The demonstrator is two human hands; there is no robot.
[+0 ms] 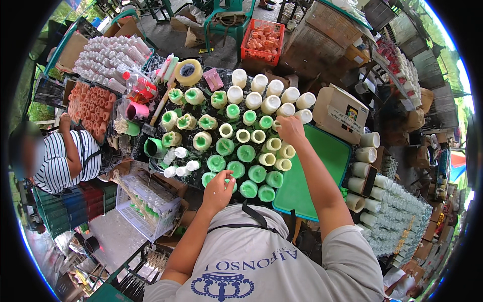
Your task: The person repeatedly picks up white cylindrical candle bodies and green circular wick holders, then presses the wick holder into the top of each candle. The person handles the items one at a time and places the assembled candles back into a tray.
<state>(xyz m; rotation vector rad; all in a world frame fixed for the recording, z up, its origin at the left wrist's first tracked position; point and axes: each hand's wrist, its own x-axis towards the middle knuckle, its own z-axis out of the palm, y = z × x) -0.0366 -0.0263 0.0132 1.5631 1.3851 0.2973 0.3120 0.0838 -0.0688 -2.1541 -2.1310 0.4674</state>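
My left hand [219, 191] hovers at the near edge of a dark table, fingers loosely bent and apart, with nothing seen in it. It is closest to several round green-filled cups [236, 168]. Farther right, my right hand [291, 130] reaches down among cream cylinders, its fingertips drawn together; what they hold, if anything, is hidden. Beside it stand white-topped cylinders [270, 104], a small green-topped cylinder [266, 122] and hollow cream cylinders [273, 145]. Left of these are scallop-edged cream pieces with green inside [186, 122].
A green tray [309, 171] lies under my right forearm, with a cardboard box [341, 113] beyond it. A tape roll [188, 72], a bottle [141, 86] and a hammer [156, 113] lie at the far left. A person in stripes [63, 153] sits left. A red crate [262, 41] stands beyond the table.
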